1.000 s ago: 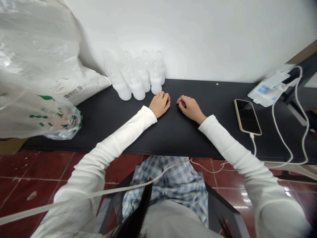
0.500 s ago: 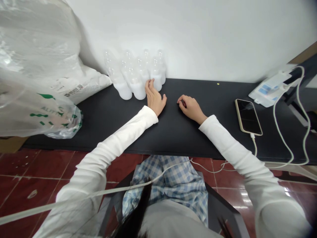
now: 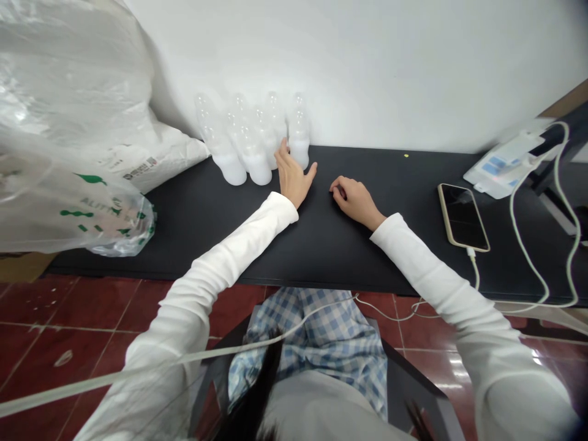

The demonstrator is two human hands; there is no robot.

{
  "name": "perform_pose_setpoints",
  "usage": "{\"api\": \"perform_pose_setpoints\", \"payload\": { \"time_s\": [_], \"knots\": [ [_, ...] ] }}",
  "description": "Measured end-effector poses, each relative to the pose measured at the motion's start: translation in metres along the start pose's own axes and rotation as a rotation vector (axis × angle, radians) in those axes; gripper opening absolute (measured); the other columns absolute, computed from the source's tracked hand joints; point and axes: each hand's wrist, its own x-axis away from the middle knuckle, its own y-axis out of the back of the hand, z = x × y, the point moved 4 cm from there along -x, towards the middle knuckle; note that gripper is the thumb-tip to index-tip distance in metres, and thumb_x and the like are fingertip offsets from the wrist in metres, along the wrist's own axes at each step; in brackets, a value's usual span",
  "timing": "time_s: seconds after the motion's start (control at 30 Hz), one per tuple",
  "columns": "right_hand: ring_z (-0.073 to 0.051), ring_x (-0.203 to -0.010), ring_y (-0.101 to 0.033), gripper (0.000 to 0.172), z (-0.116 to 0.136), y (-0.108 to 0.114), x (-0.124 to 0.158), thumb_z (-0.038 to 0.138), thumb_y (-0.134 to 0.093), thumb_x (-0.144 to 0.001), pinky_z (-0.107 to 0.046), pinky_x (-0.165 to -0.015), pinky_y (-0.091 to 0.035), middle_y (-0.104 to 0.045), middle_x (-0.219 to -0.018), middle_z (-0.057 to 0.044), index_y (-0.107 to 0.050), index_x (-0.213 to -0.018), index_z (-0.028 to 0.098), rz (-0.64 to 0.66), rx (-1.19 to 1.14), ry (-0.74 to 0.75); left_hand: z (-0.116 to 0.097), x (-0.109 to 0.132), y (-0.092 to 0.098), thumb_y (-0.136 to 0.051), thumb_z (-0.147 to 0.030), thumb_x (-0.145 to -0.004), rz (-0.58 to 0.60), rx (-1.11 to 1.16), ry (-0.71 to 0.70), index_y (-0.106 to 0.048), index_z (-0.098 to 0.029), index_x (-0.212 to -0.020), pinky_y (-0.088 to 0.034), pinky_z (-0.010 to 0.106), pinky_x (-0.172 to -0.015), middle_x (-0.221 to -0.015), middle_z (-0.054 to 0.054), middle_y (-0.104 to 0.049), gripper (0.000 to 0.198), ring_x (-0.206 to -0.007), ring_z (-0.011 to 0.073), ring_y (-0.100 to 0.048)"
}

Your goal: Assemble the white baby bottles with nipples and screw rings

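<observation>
Your right hand (image 3: 356, 201), at one o'clock, is loosely curled over the tabletop (image 3: 321, 257), fingers toward ten; whether it encloses anything cannot be told. Your left hand (image 3: 294, 177), at twelve, is splayed, thumb toward one, fingers toward eleven, nothing visibly gripped. Just beyond, toward half past eleven, white bottles (image 3: 252, 148) stand upright, clear domed tops up, long axes vertical.

The person wears a white long-sleeved top (image 3: 316, 401), its body greyer in the shade. The left sleeve (image 3: 234, 251) and right sleeve (image 3: 422, 263) gather in soft wrinkles and end in plain cuffs. Below is a blue-and-white checked lower garment (image 3: 324, 349); loose hair (image 3: 269, 386) hangs in front.
</observation>
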Motion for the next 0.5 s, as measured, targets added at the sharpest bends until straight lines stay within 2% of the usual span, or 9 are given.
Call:
{"api": "perform_pose_setpoints", "payload": {
  "time_s": [0.13,0.23,0.37,0.5],
  "knots": [
    [-0.016,-0.065,-0.05,0.012,0.0,0.004,0.0,0.028,-0.046,-0.095,-0.033,-0.069,-0.038,-0.057,-0.075,-0.001,-0.056,-0.093,0.022,-0.009,-0.136,-0.062,-0.002,-0.007,-0.004,-0.062,-0.043,-0.094,0.043,-0.029,0.057,-0.033,-0.01,-0.145,-0.032,0.05,-0.124,-0.143,0.025,-0.045,0.067,-0.145,0.0353,-0.042],
    [-0.015,-0.065,-0.05,0.024,-0.004,0.008,0.001,0.045,-0.046,-0.099,-0.033,-0.069,-0.043,-0.059,-0.082,-0.001,-0.053,-0.106,0.024,-0.111,-0.307,-0.158,-0.008,-0.007,-0.003,-0.062,-0.036,-0.093,0.08,-0.028,0.014,-0.039,-0.014,-0.138,-0.034,0.05,-0.123,-0.141,0.022,-0.048,0.055,-0.142,0.0335,-0.045],
    [-0.014,-0.064,-0.055,0.054,-0.018,0.01,0.0,0.074,-0.04,-0.095,-0.033,-0.068,-0.049,-0.063,-0.094,-0.002,-0.045,-0.122,0.027,-0.255,-0.537,-0.279,-0.024,0.003,0.001,-0.06,-0.026,-0.093,0.216,-0.009,-0.179,-0.04,-0.021,-0.137,-0.039,0.051,-0.118,-0.14,0.016,-0.05,0.049,-0.139,0.0296,-0.048],
    [-0.013,-0.055,-0.055,0.067,-0.037,0.011,-0.003,0.086,-0.027,-0.089,-0.03,-0.053,-0.044,-0.059,-0.084,-0.001,-0.047,-0.113,0.027,-0.345,-0.755,-0.417,-0.036,0.016,0.002,-0.061,-0.021,-0.09,0.32,-0.004,-0.414,-0.047,-0.022,-0.134,-0.041,0.052,-0.116,-0.138,0.018,-0.049,0.046,-0.141,0.0318,-0.046]
  ]
}}
